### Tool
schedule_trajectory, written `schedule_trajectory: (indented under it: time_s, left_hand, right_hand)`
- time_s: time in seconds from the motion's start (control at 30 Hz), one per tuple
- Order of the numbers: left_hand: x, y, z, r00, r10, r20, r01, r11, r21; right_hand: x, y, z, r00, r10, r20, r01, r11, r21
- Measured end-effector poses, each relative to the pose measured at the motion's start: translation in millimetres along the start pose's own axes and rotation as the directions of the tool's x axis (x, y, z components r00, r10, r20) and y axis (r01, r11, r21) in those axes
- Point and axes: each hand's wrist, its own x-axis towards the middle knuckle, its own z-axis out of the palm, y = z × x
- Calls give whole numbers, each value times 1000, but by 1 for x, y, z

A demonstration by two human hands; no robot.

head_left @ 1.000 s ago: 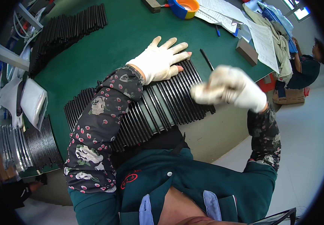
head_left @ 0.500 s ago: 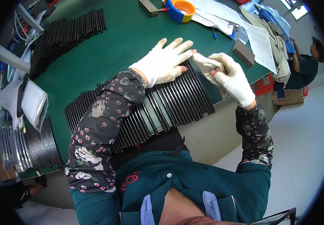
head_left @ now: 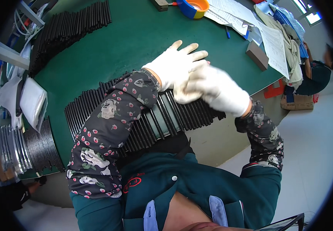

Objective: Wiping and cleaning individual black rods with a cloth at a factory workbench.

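Note:
A row of thin black rods [head_left: 191, 111] lies side by side on the green table [head_left: 151, 23] in front of me. My left hand [head_left: 176, 63], in a white glove with some fingertips bare, is laid flat with fingers spread over the rods' far ends. Right beside it, my gloved right hand [head_left: 216, 86] is closed on a folded whitish cloth [head_left: 185, 95], which lies against the rods. Motion blurs that hand. Pale green tabletop or sheet [head_left: 151, 123] shows through gaps between the middle rods. Both my forearms wear dark flowered sleeves.
More black rods [head_left: 74, 25] are stacked at the far left, and another bundle [head_left: 43, 146] lies at the near left by a white plastic-wrapped packet [head_left: 33, 102]. A grey block [head_left: 257, 56], papers [head_left: 272, 46] and a blue-yellow tape roll [head_left: 193, 8] sit farther right. Another person [head_left: 314, 75] is at the right.
My right hand has swung left and down with the cloth, from the rods' right side onto them beside my left hand. The left hand has shifted slightly right.

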Motion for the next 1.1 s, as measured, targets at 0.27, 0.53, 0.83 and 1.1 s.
schedule_trajectory:
  time_s: [0.27, 0.53, 0.83, 1.1]
  left_hand:
    - [-4, 1, 0, 999, -19, -40, 14, 993, -120]
    - [-5, 2, 0, 999, -49, -10, 47, 984, -169]
    - [-2, 3, -6, 999, -37, 40, 45, 978, -205]
    - [-30, -26, -22, 965, -144, -221, 101, 976, -195]
  right_hand:
    - [1, -25, -6, 995, 0, 102, -35, 940, 341]
    - [-7, -41, -16, 824, -109, 555, -100, 938, 333]
    - [-16, -46, -2, 855, -53, 516, -180, 902, 392]
    - [12, -29, -18, 996, 88, -15, -85, 986, 144]
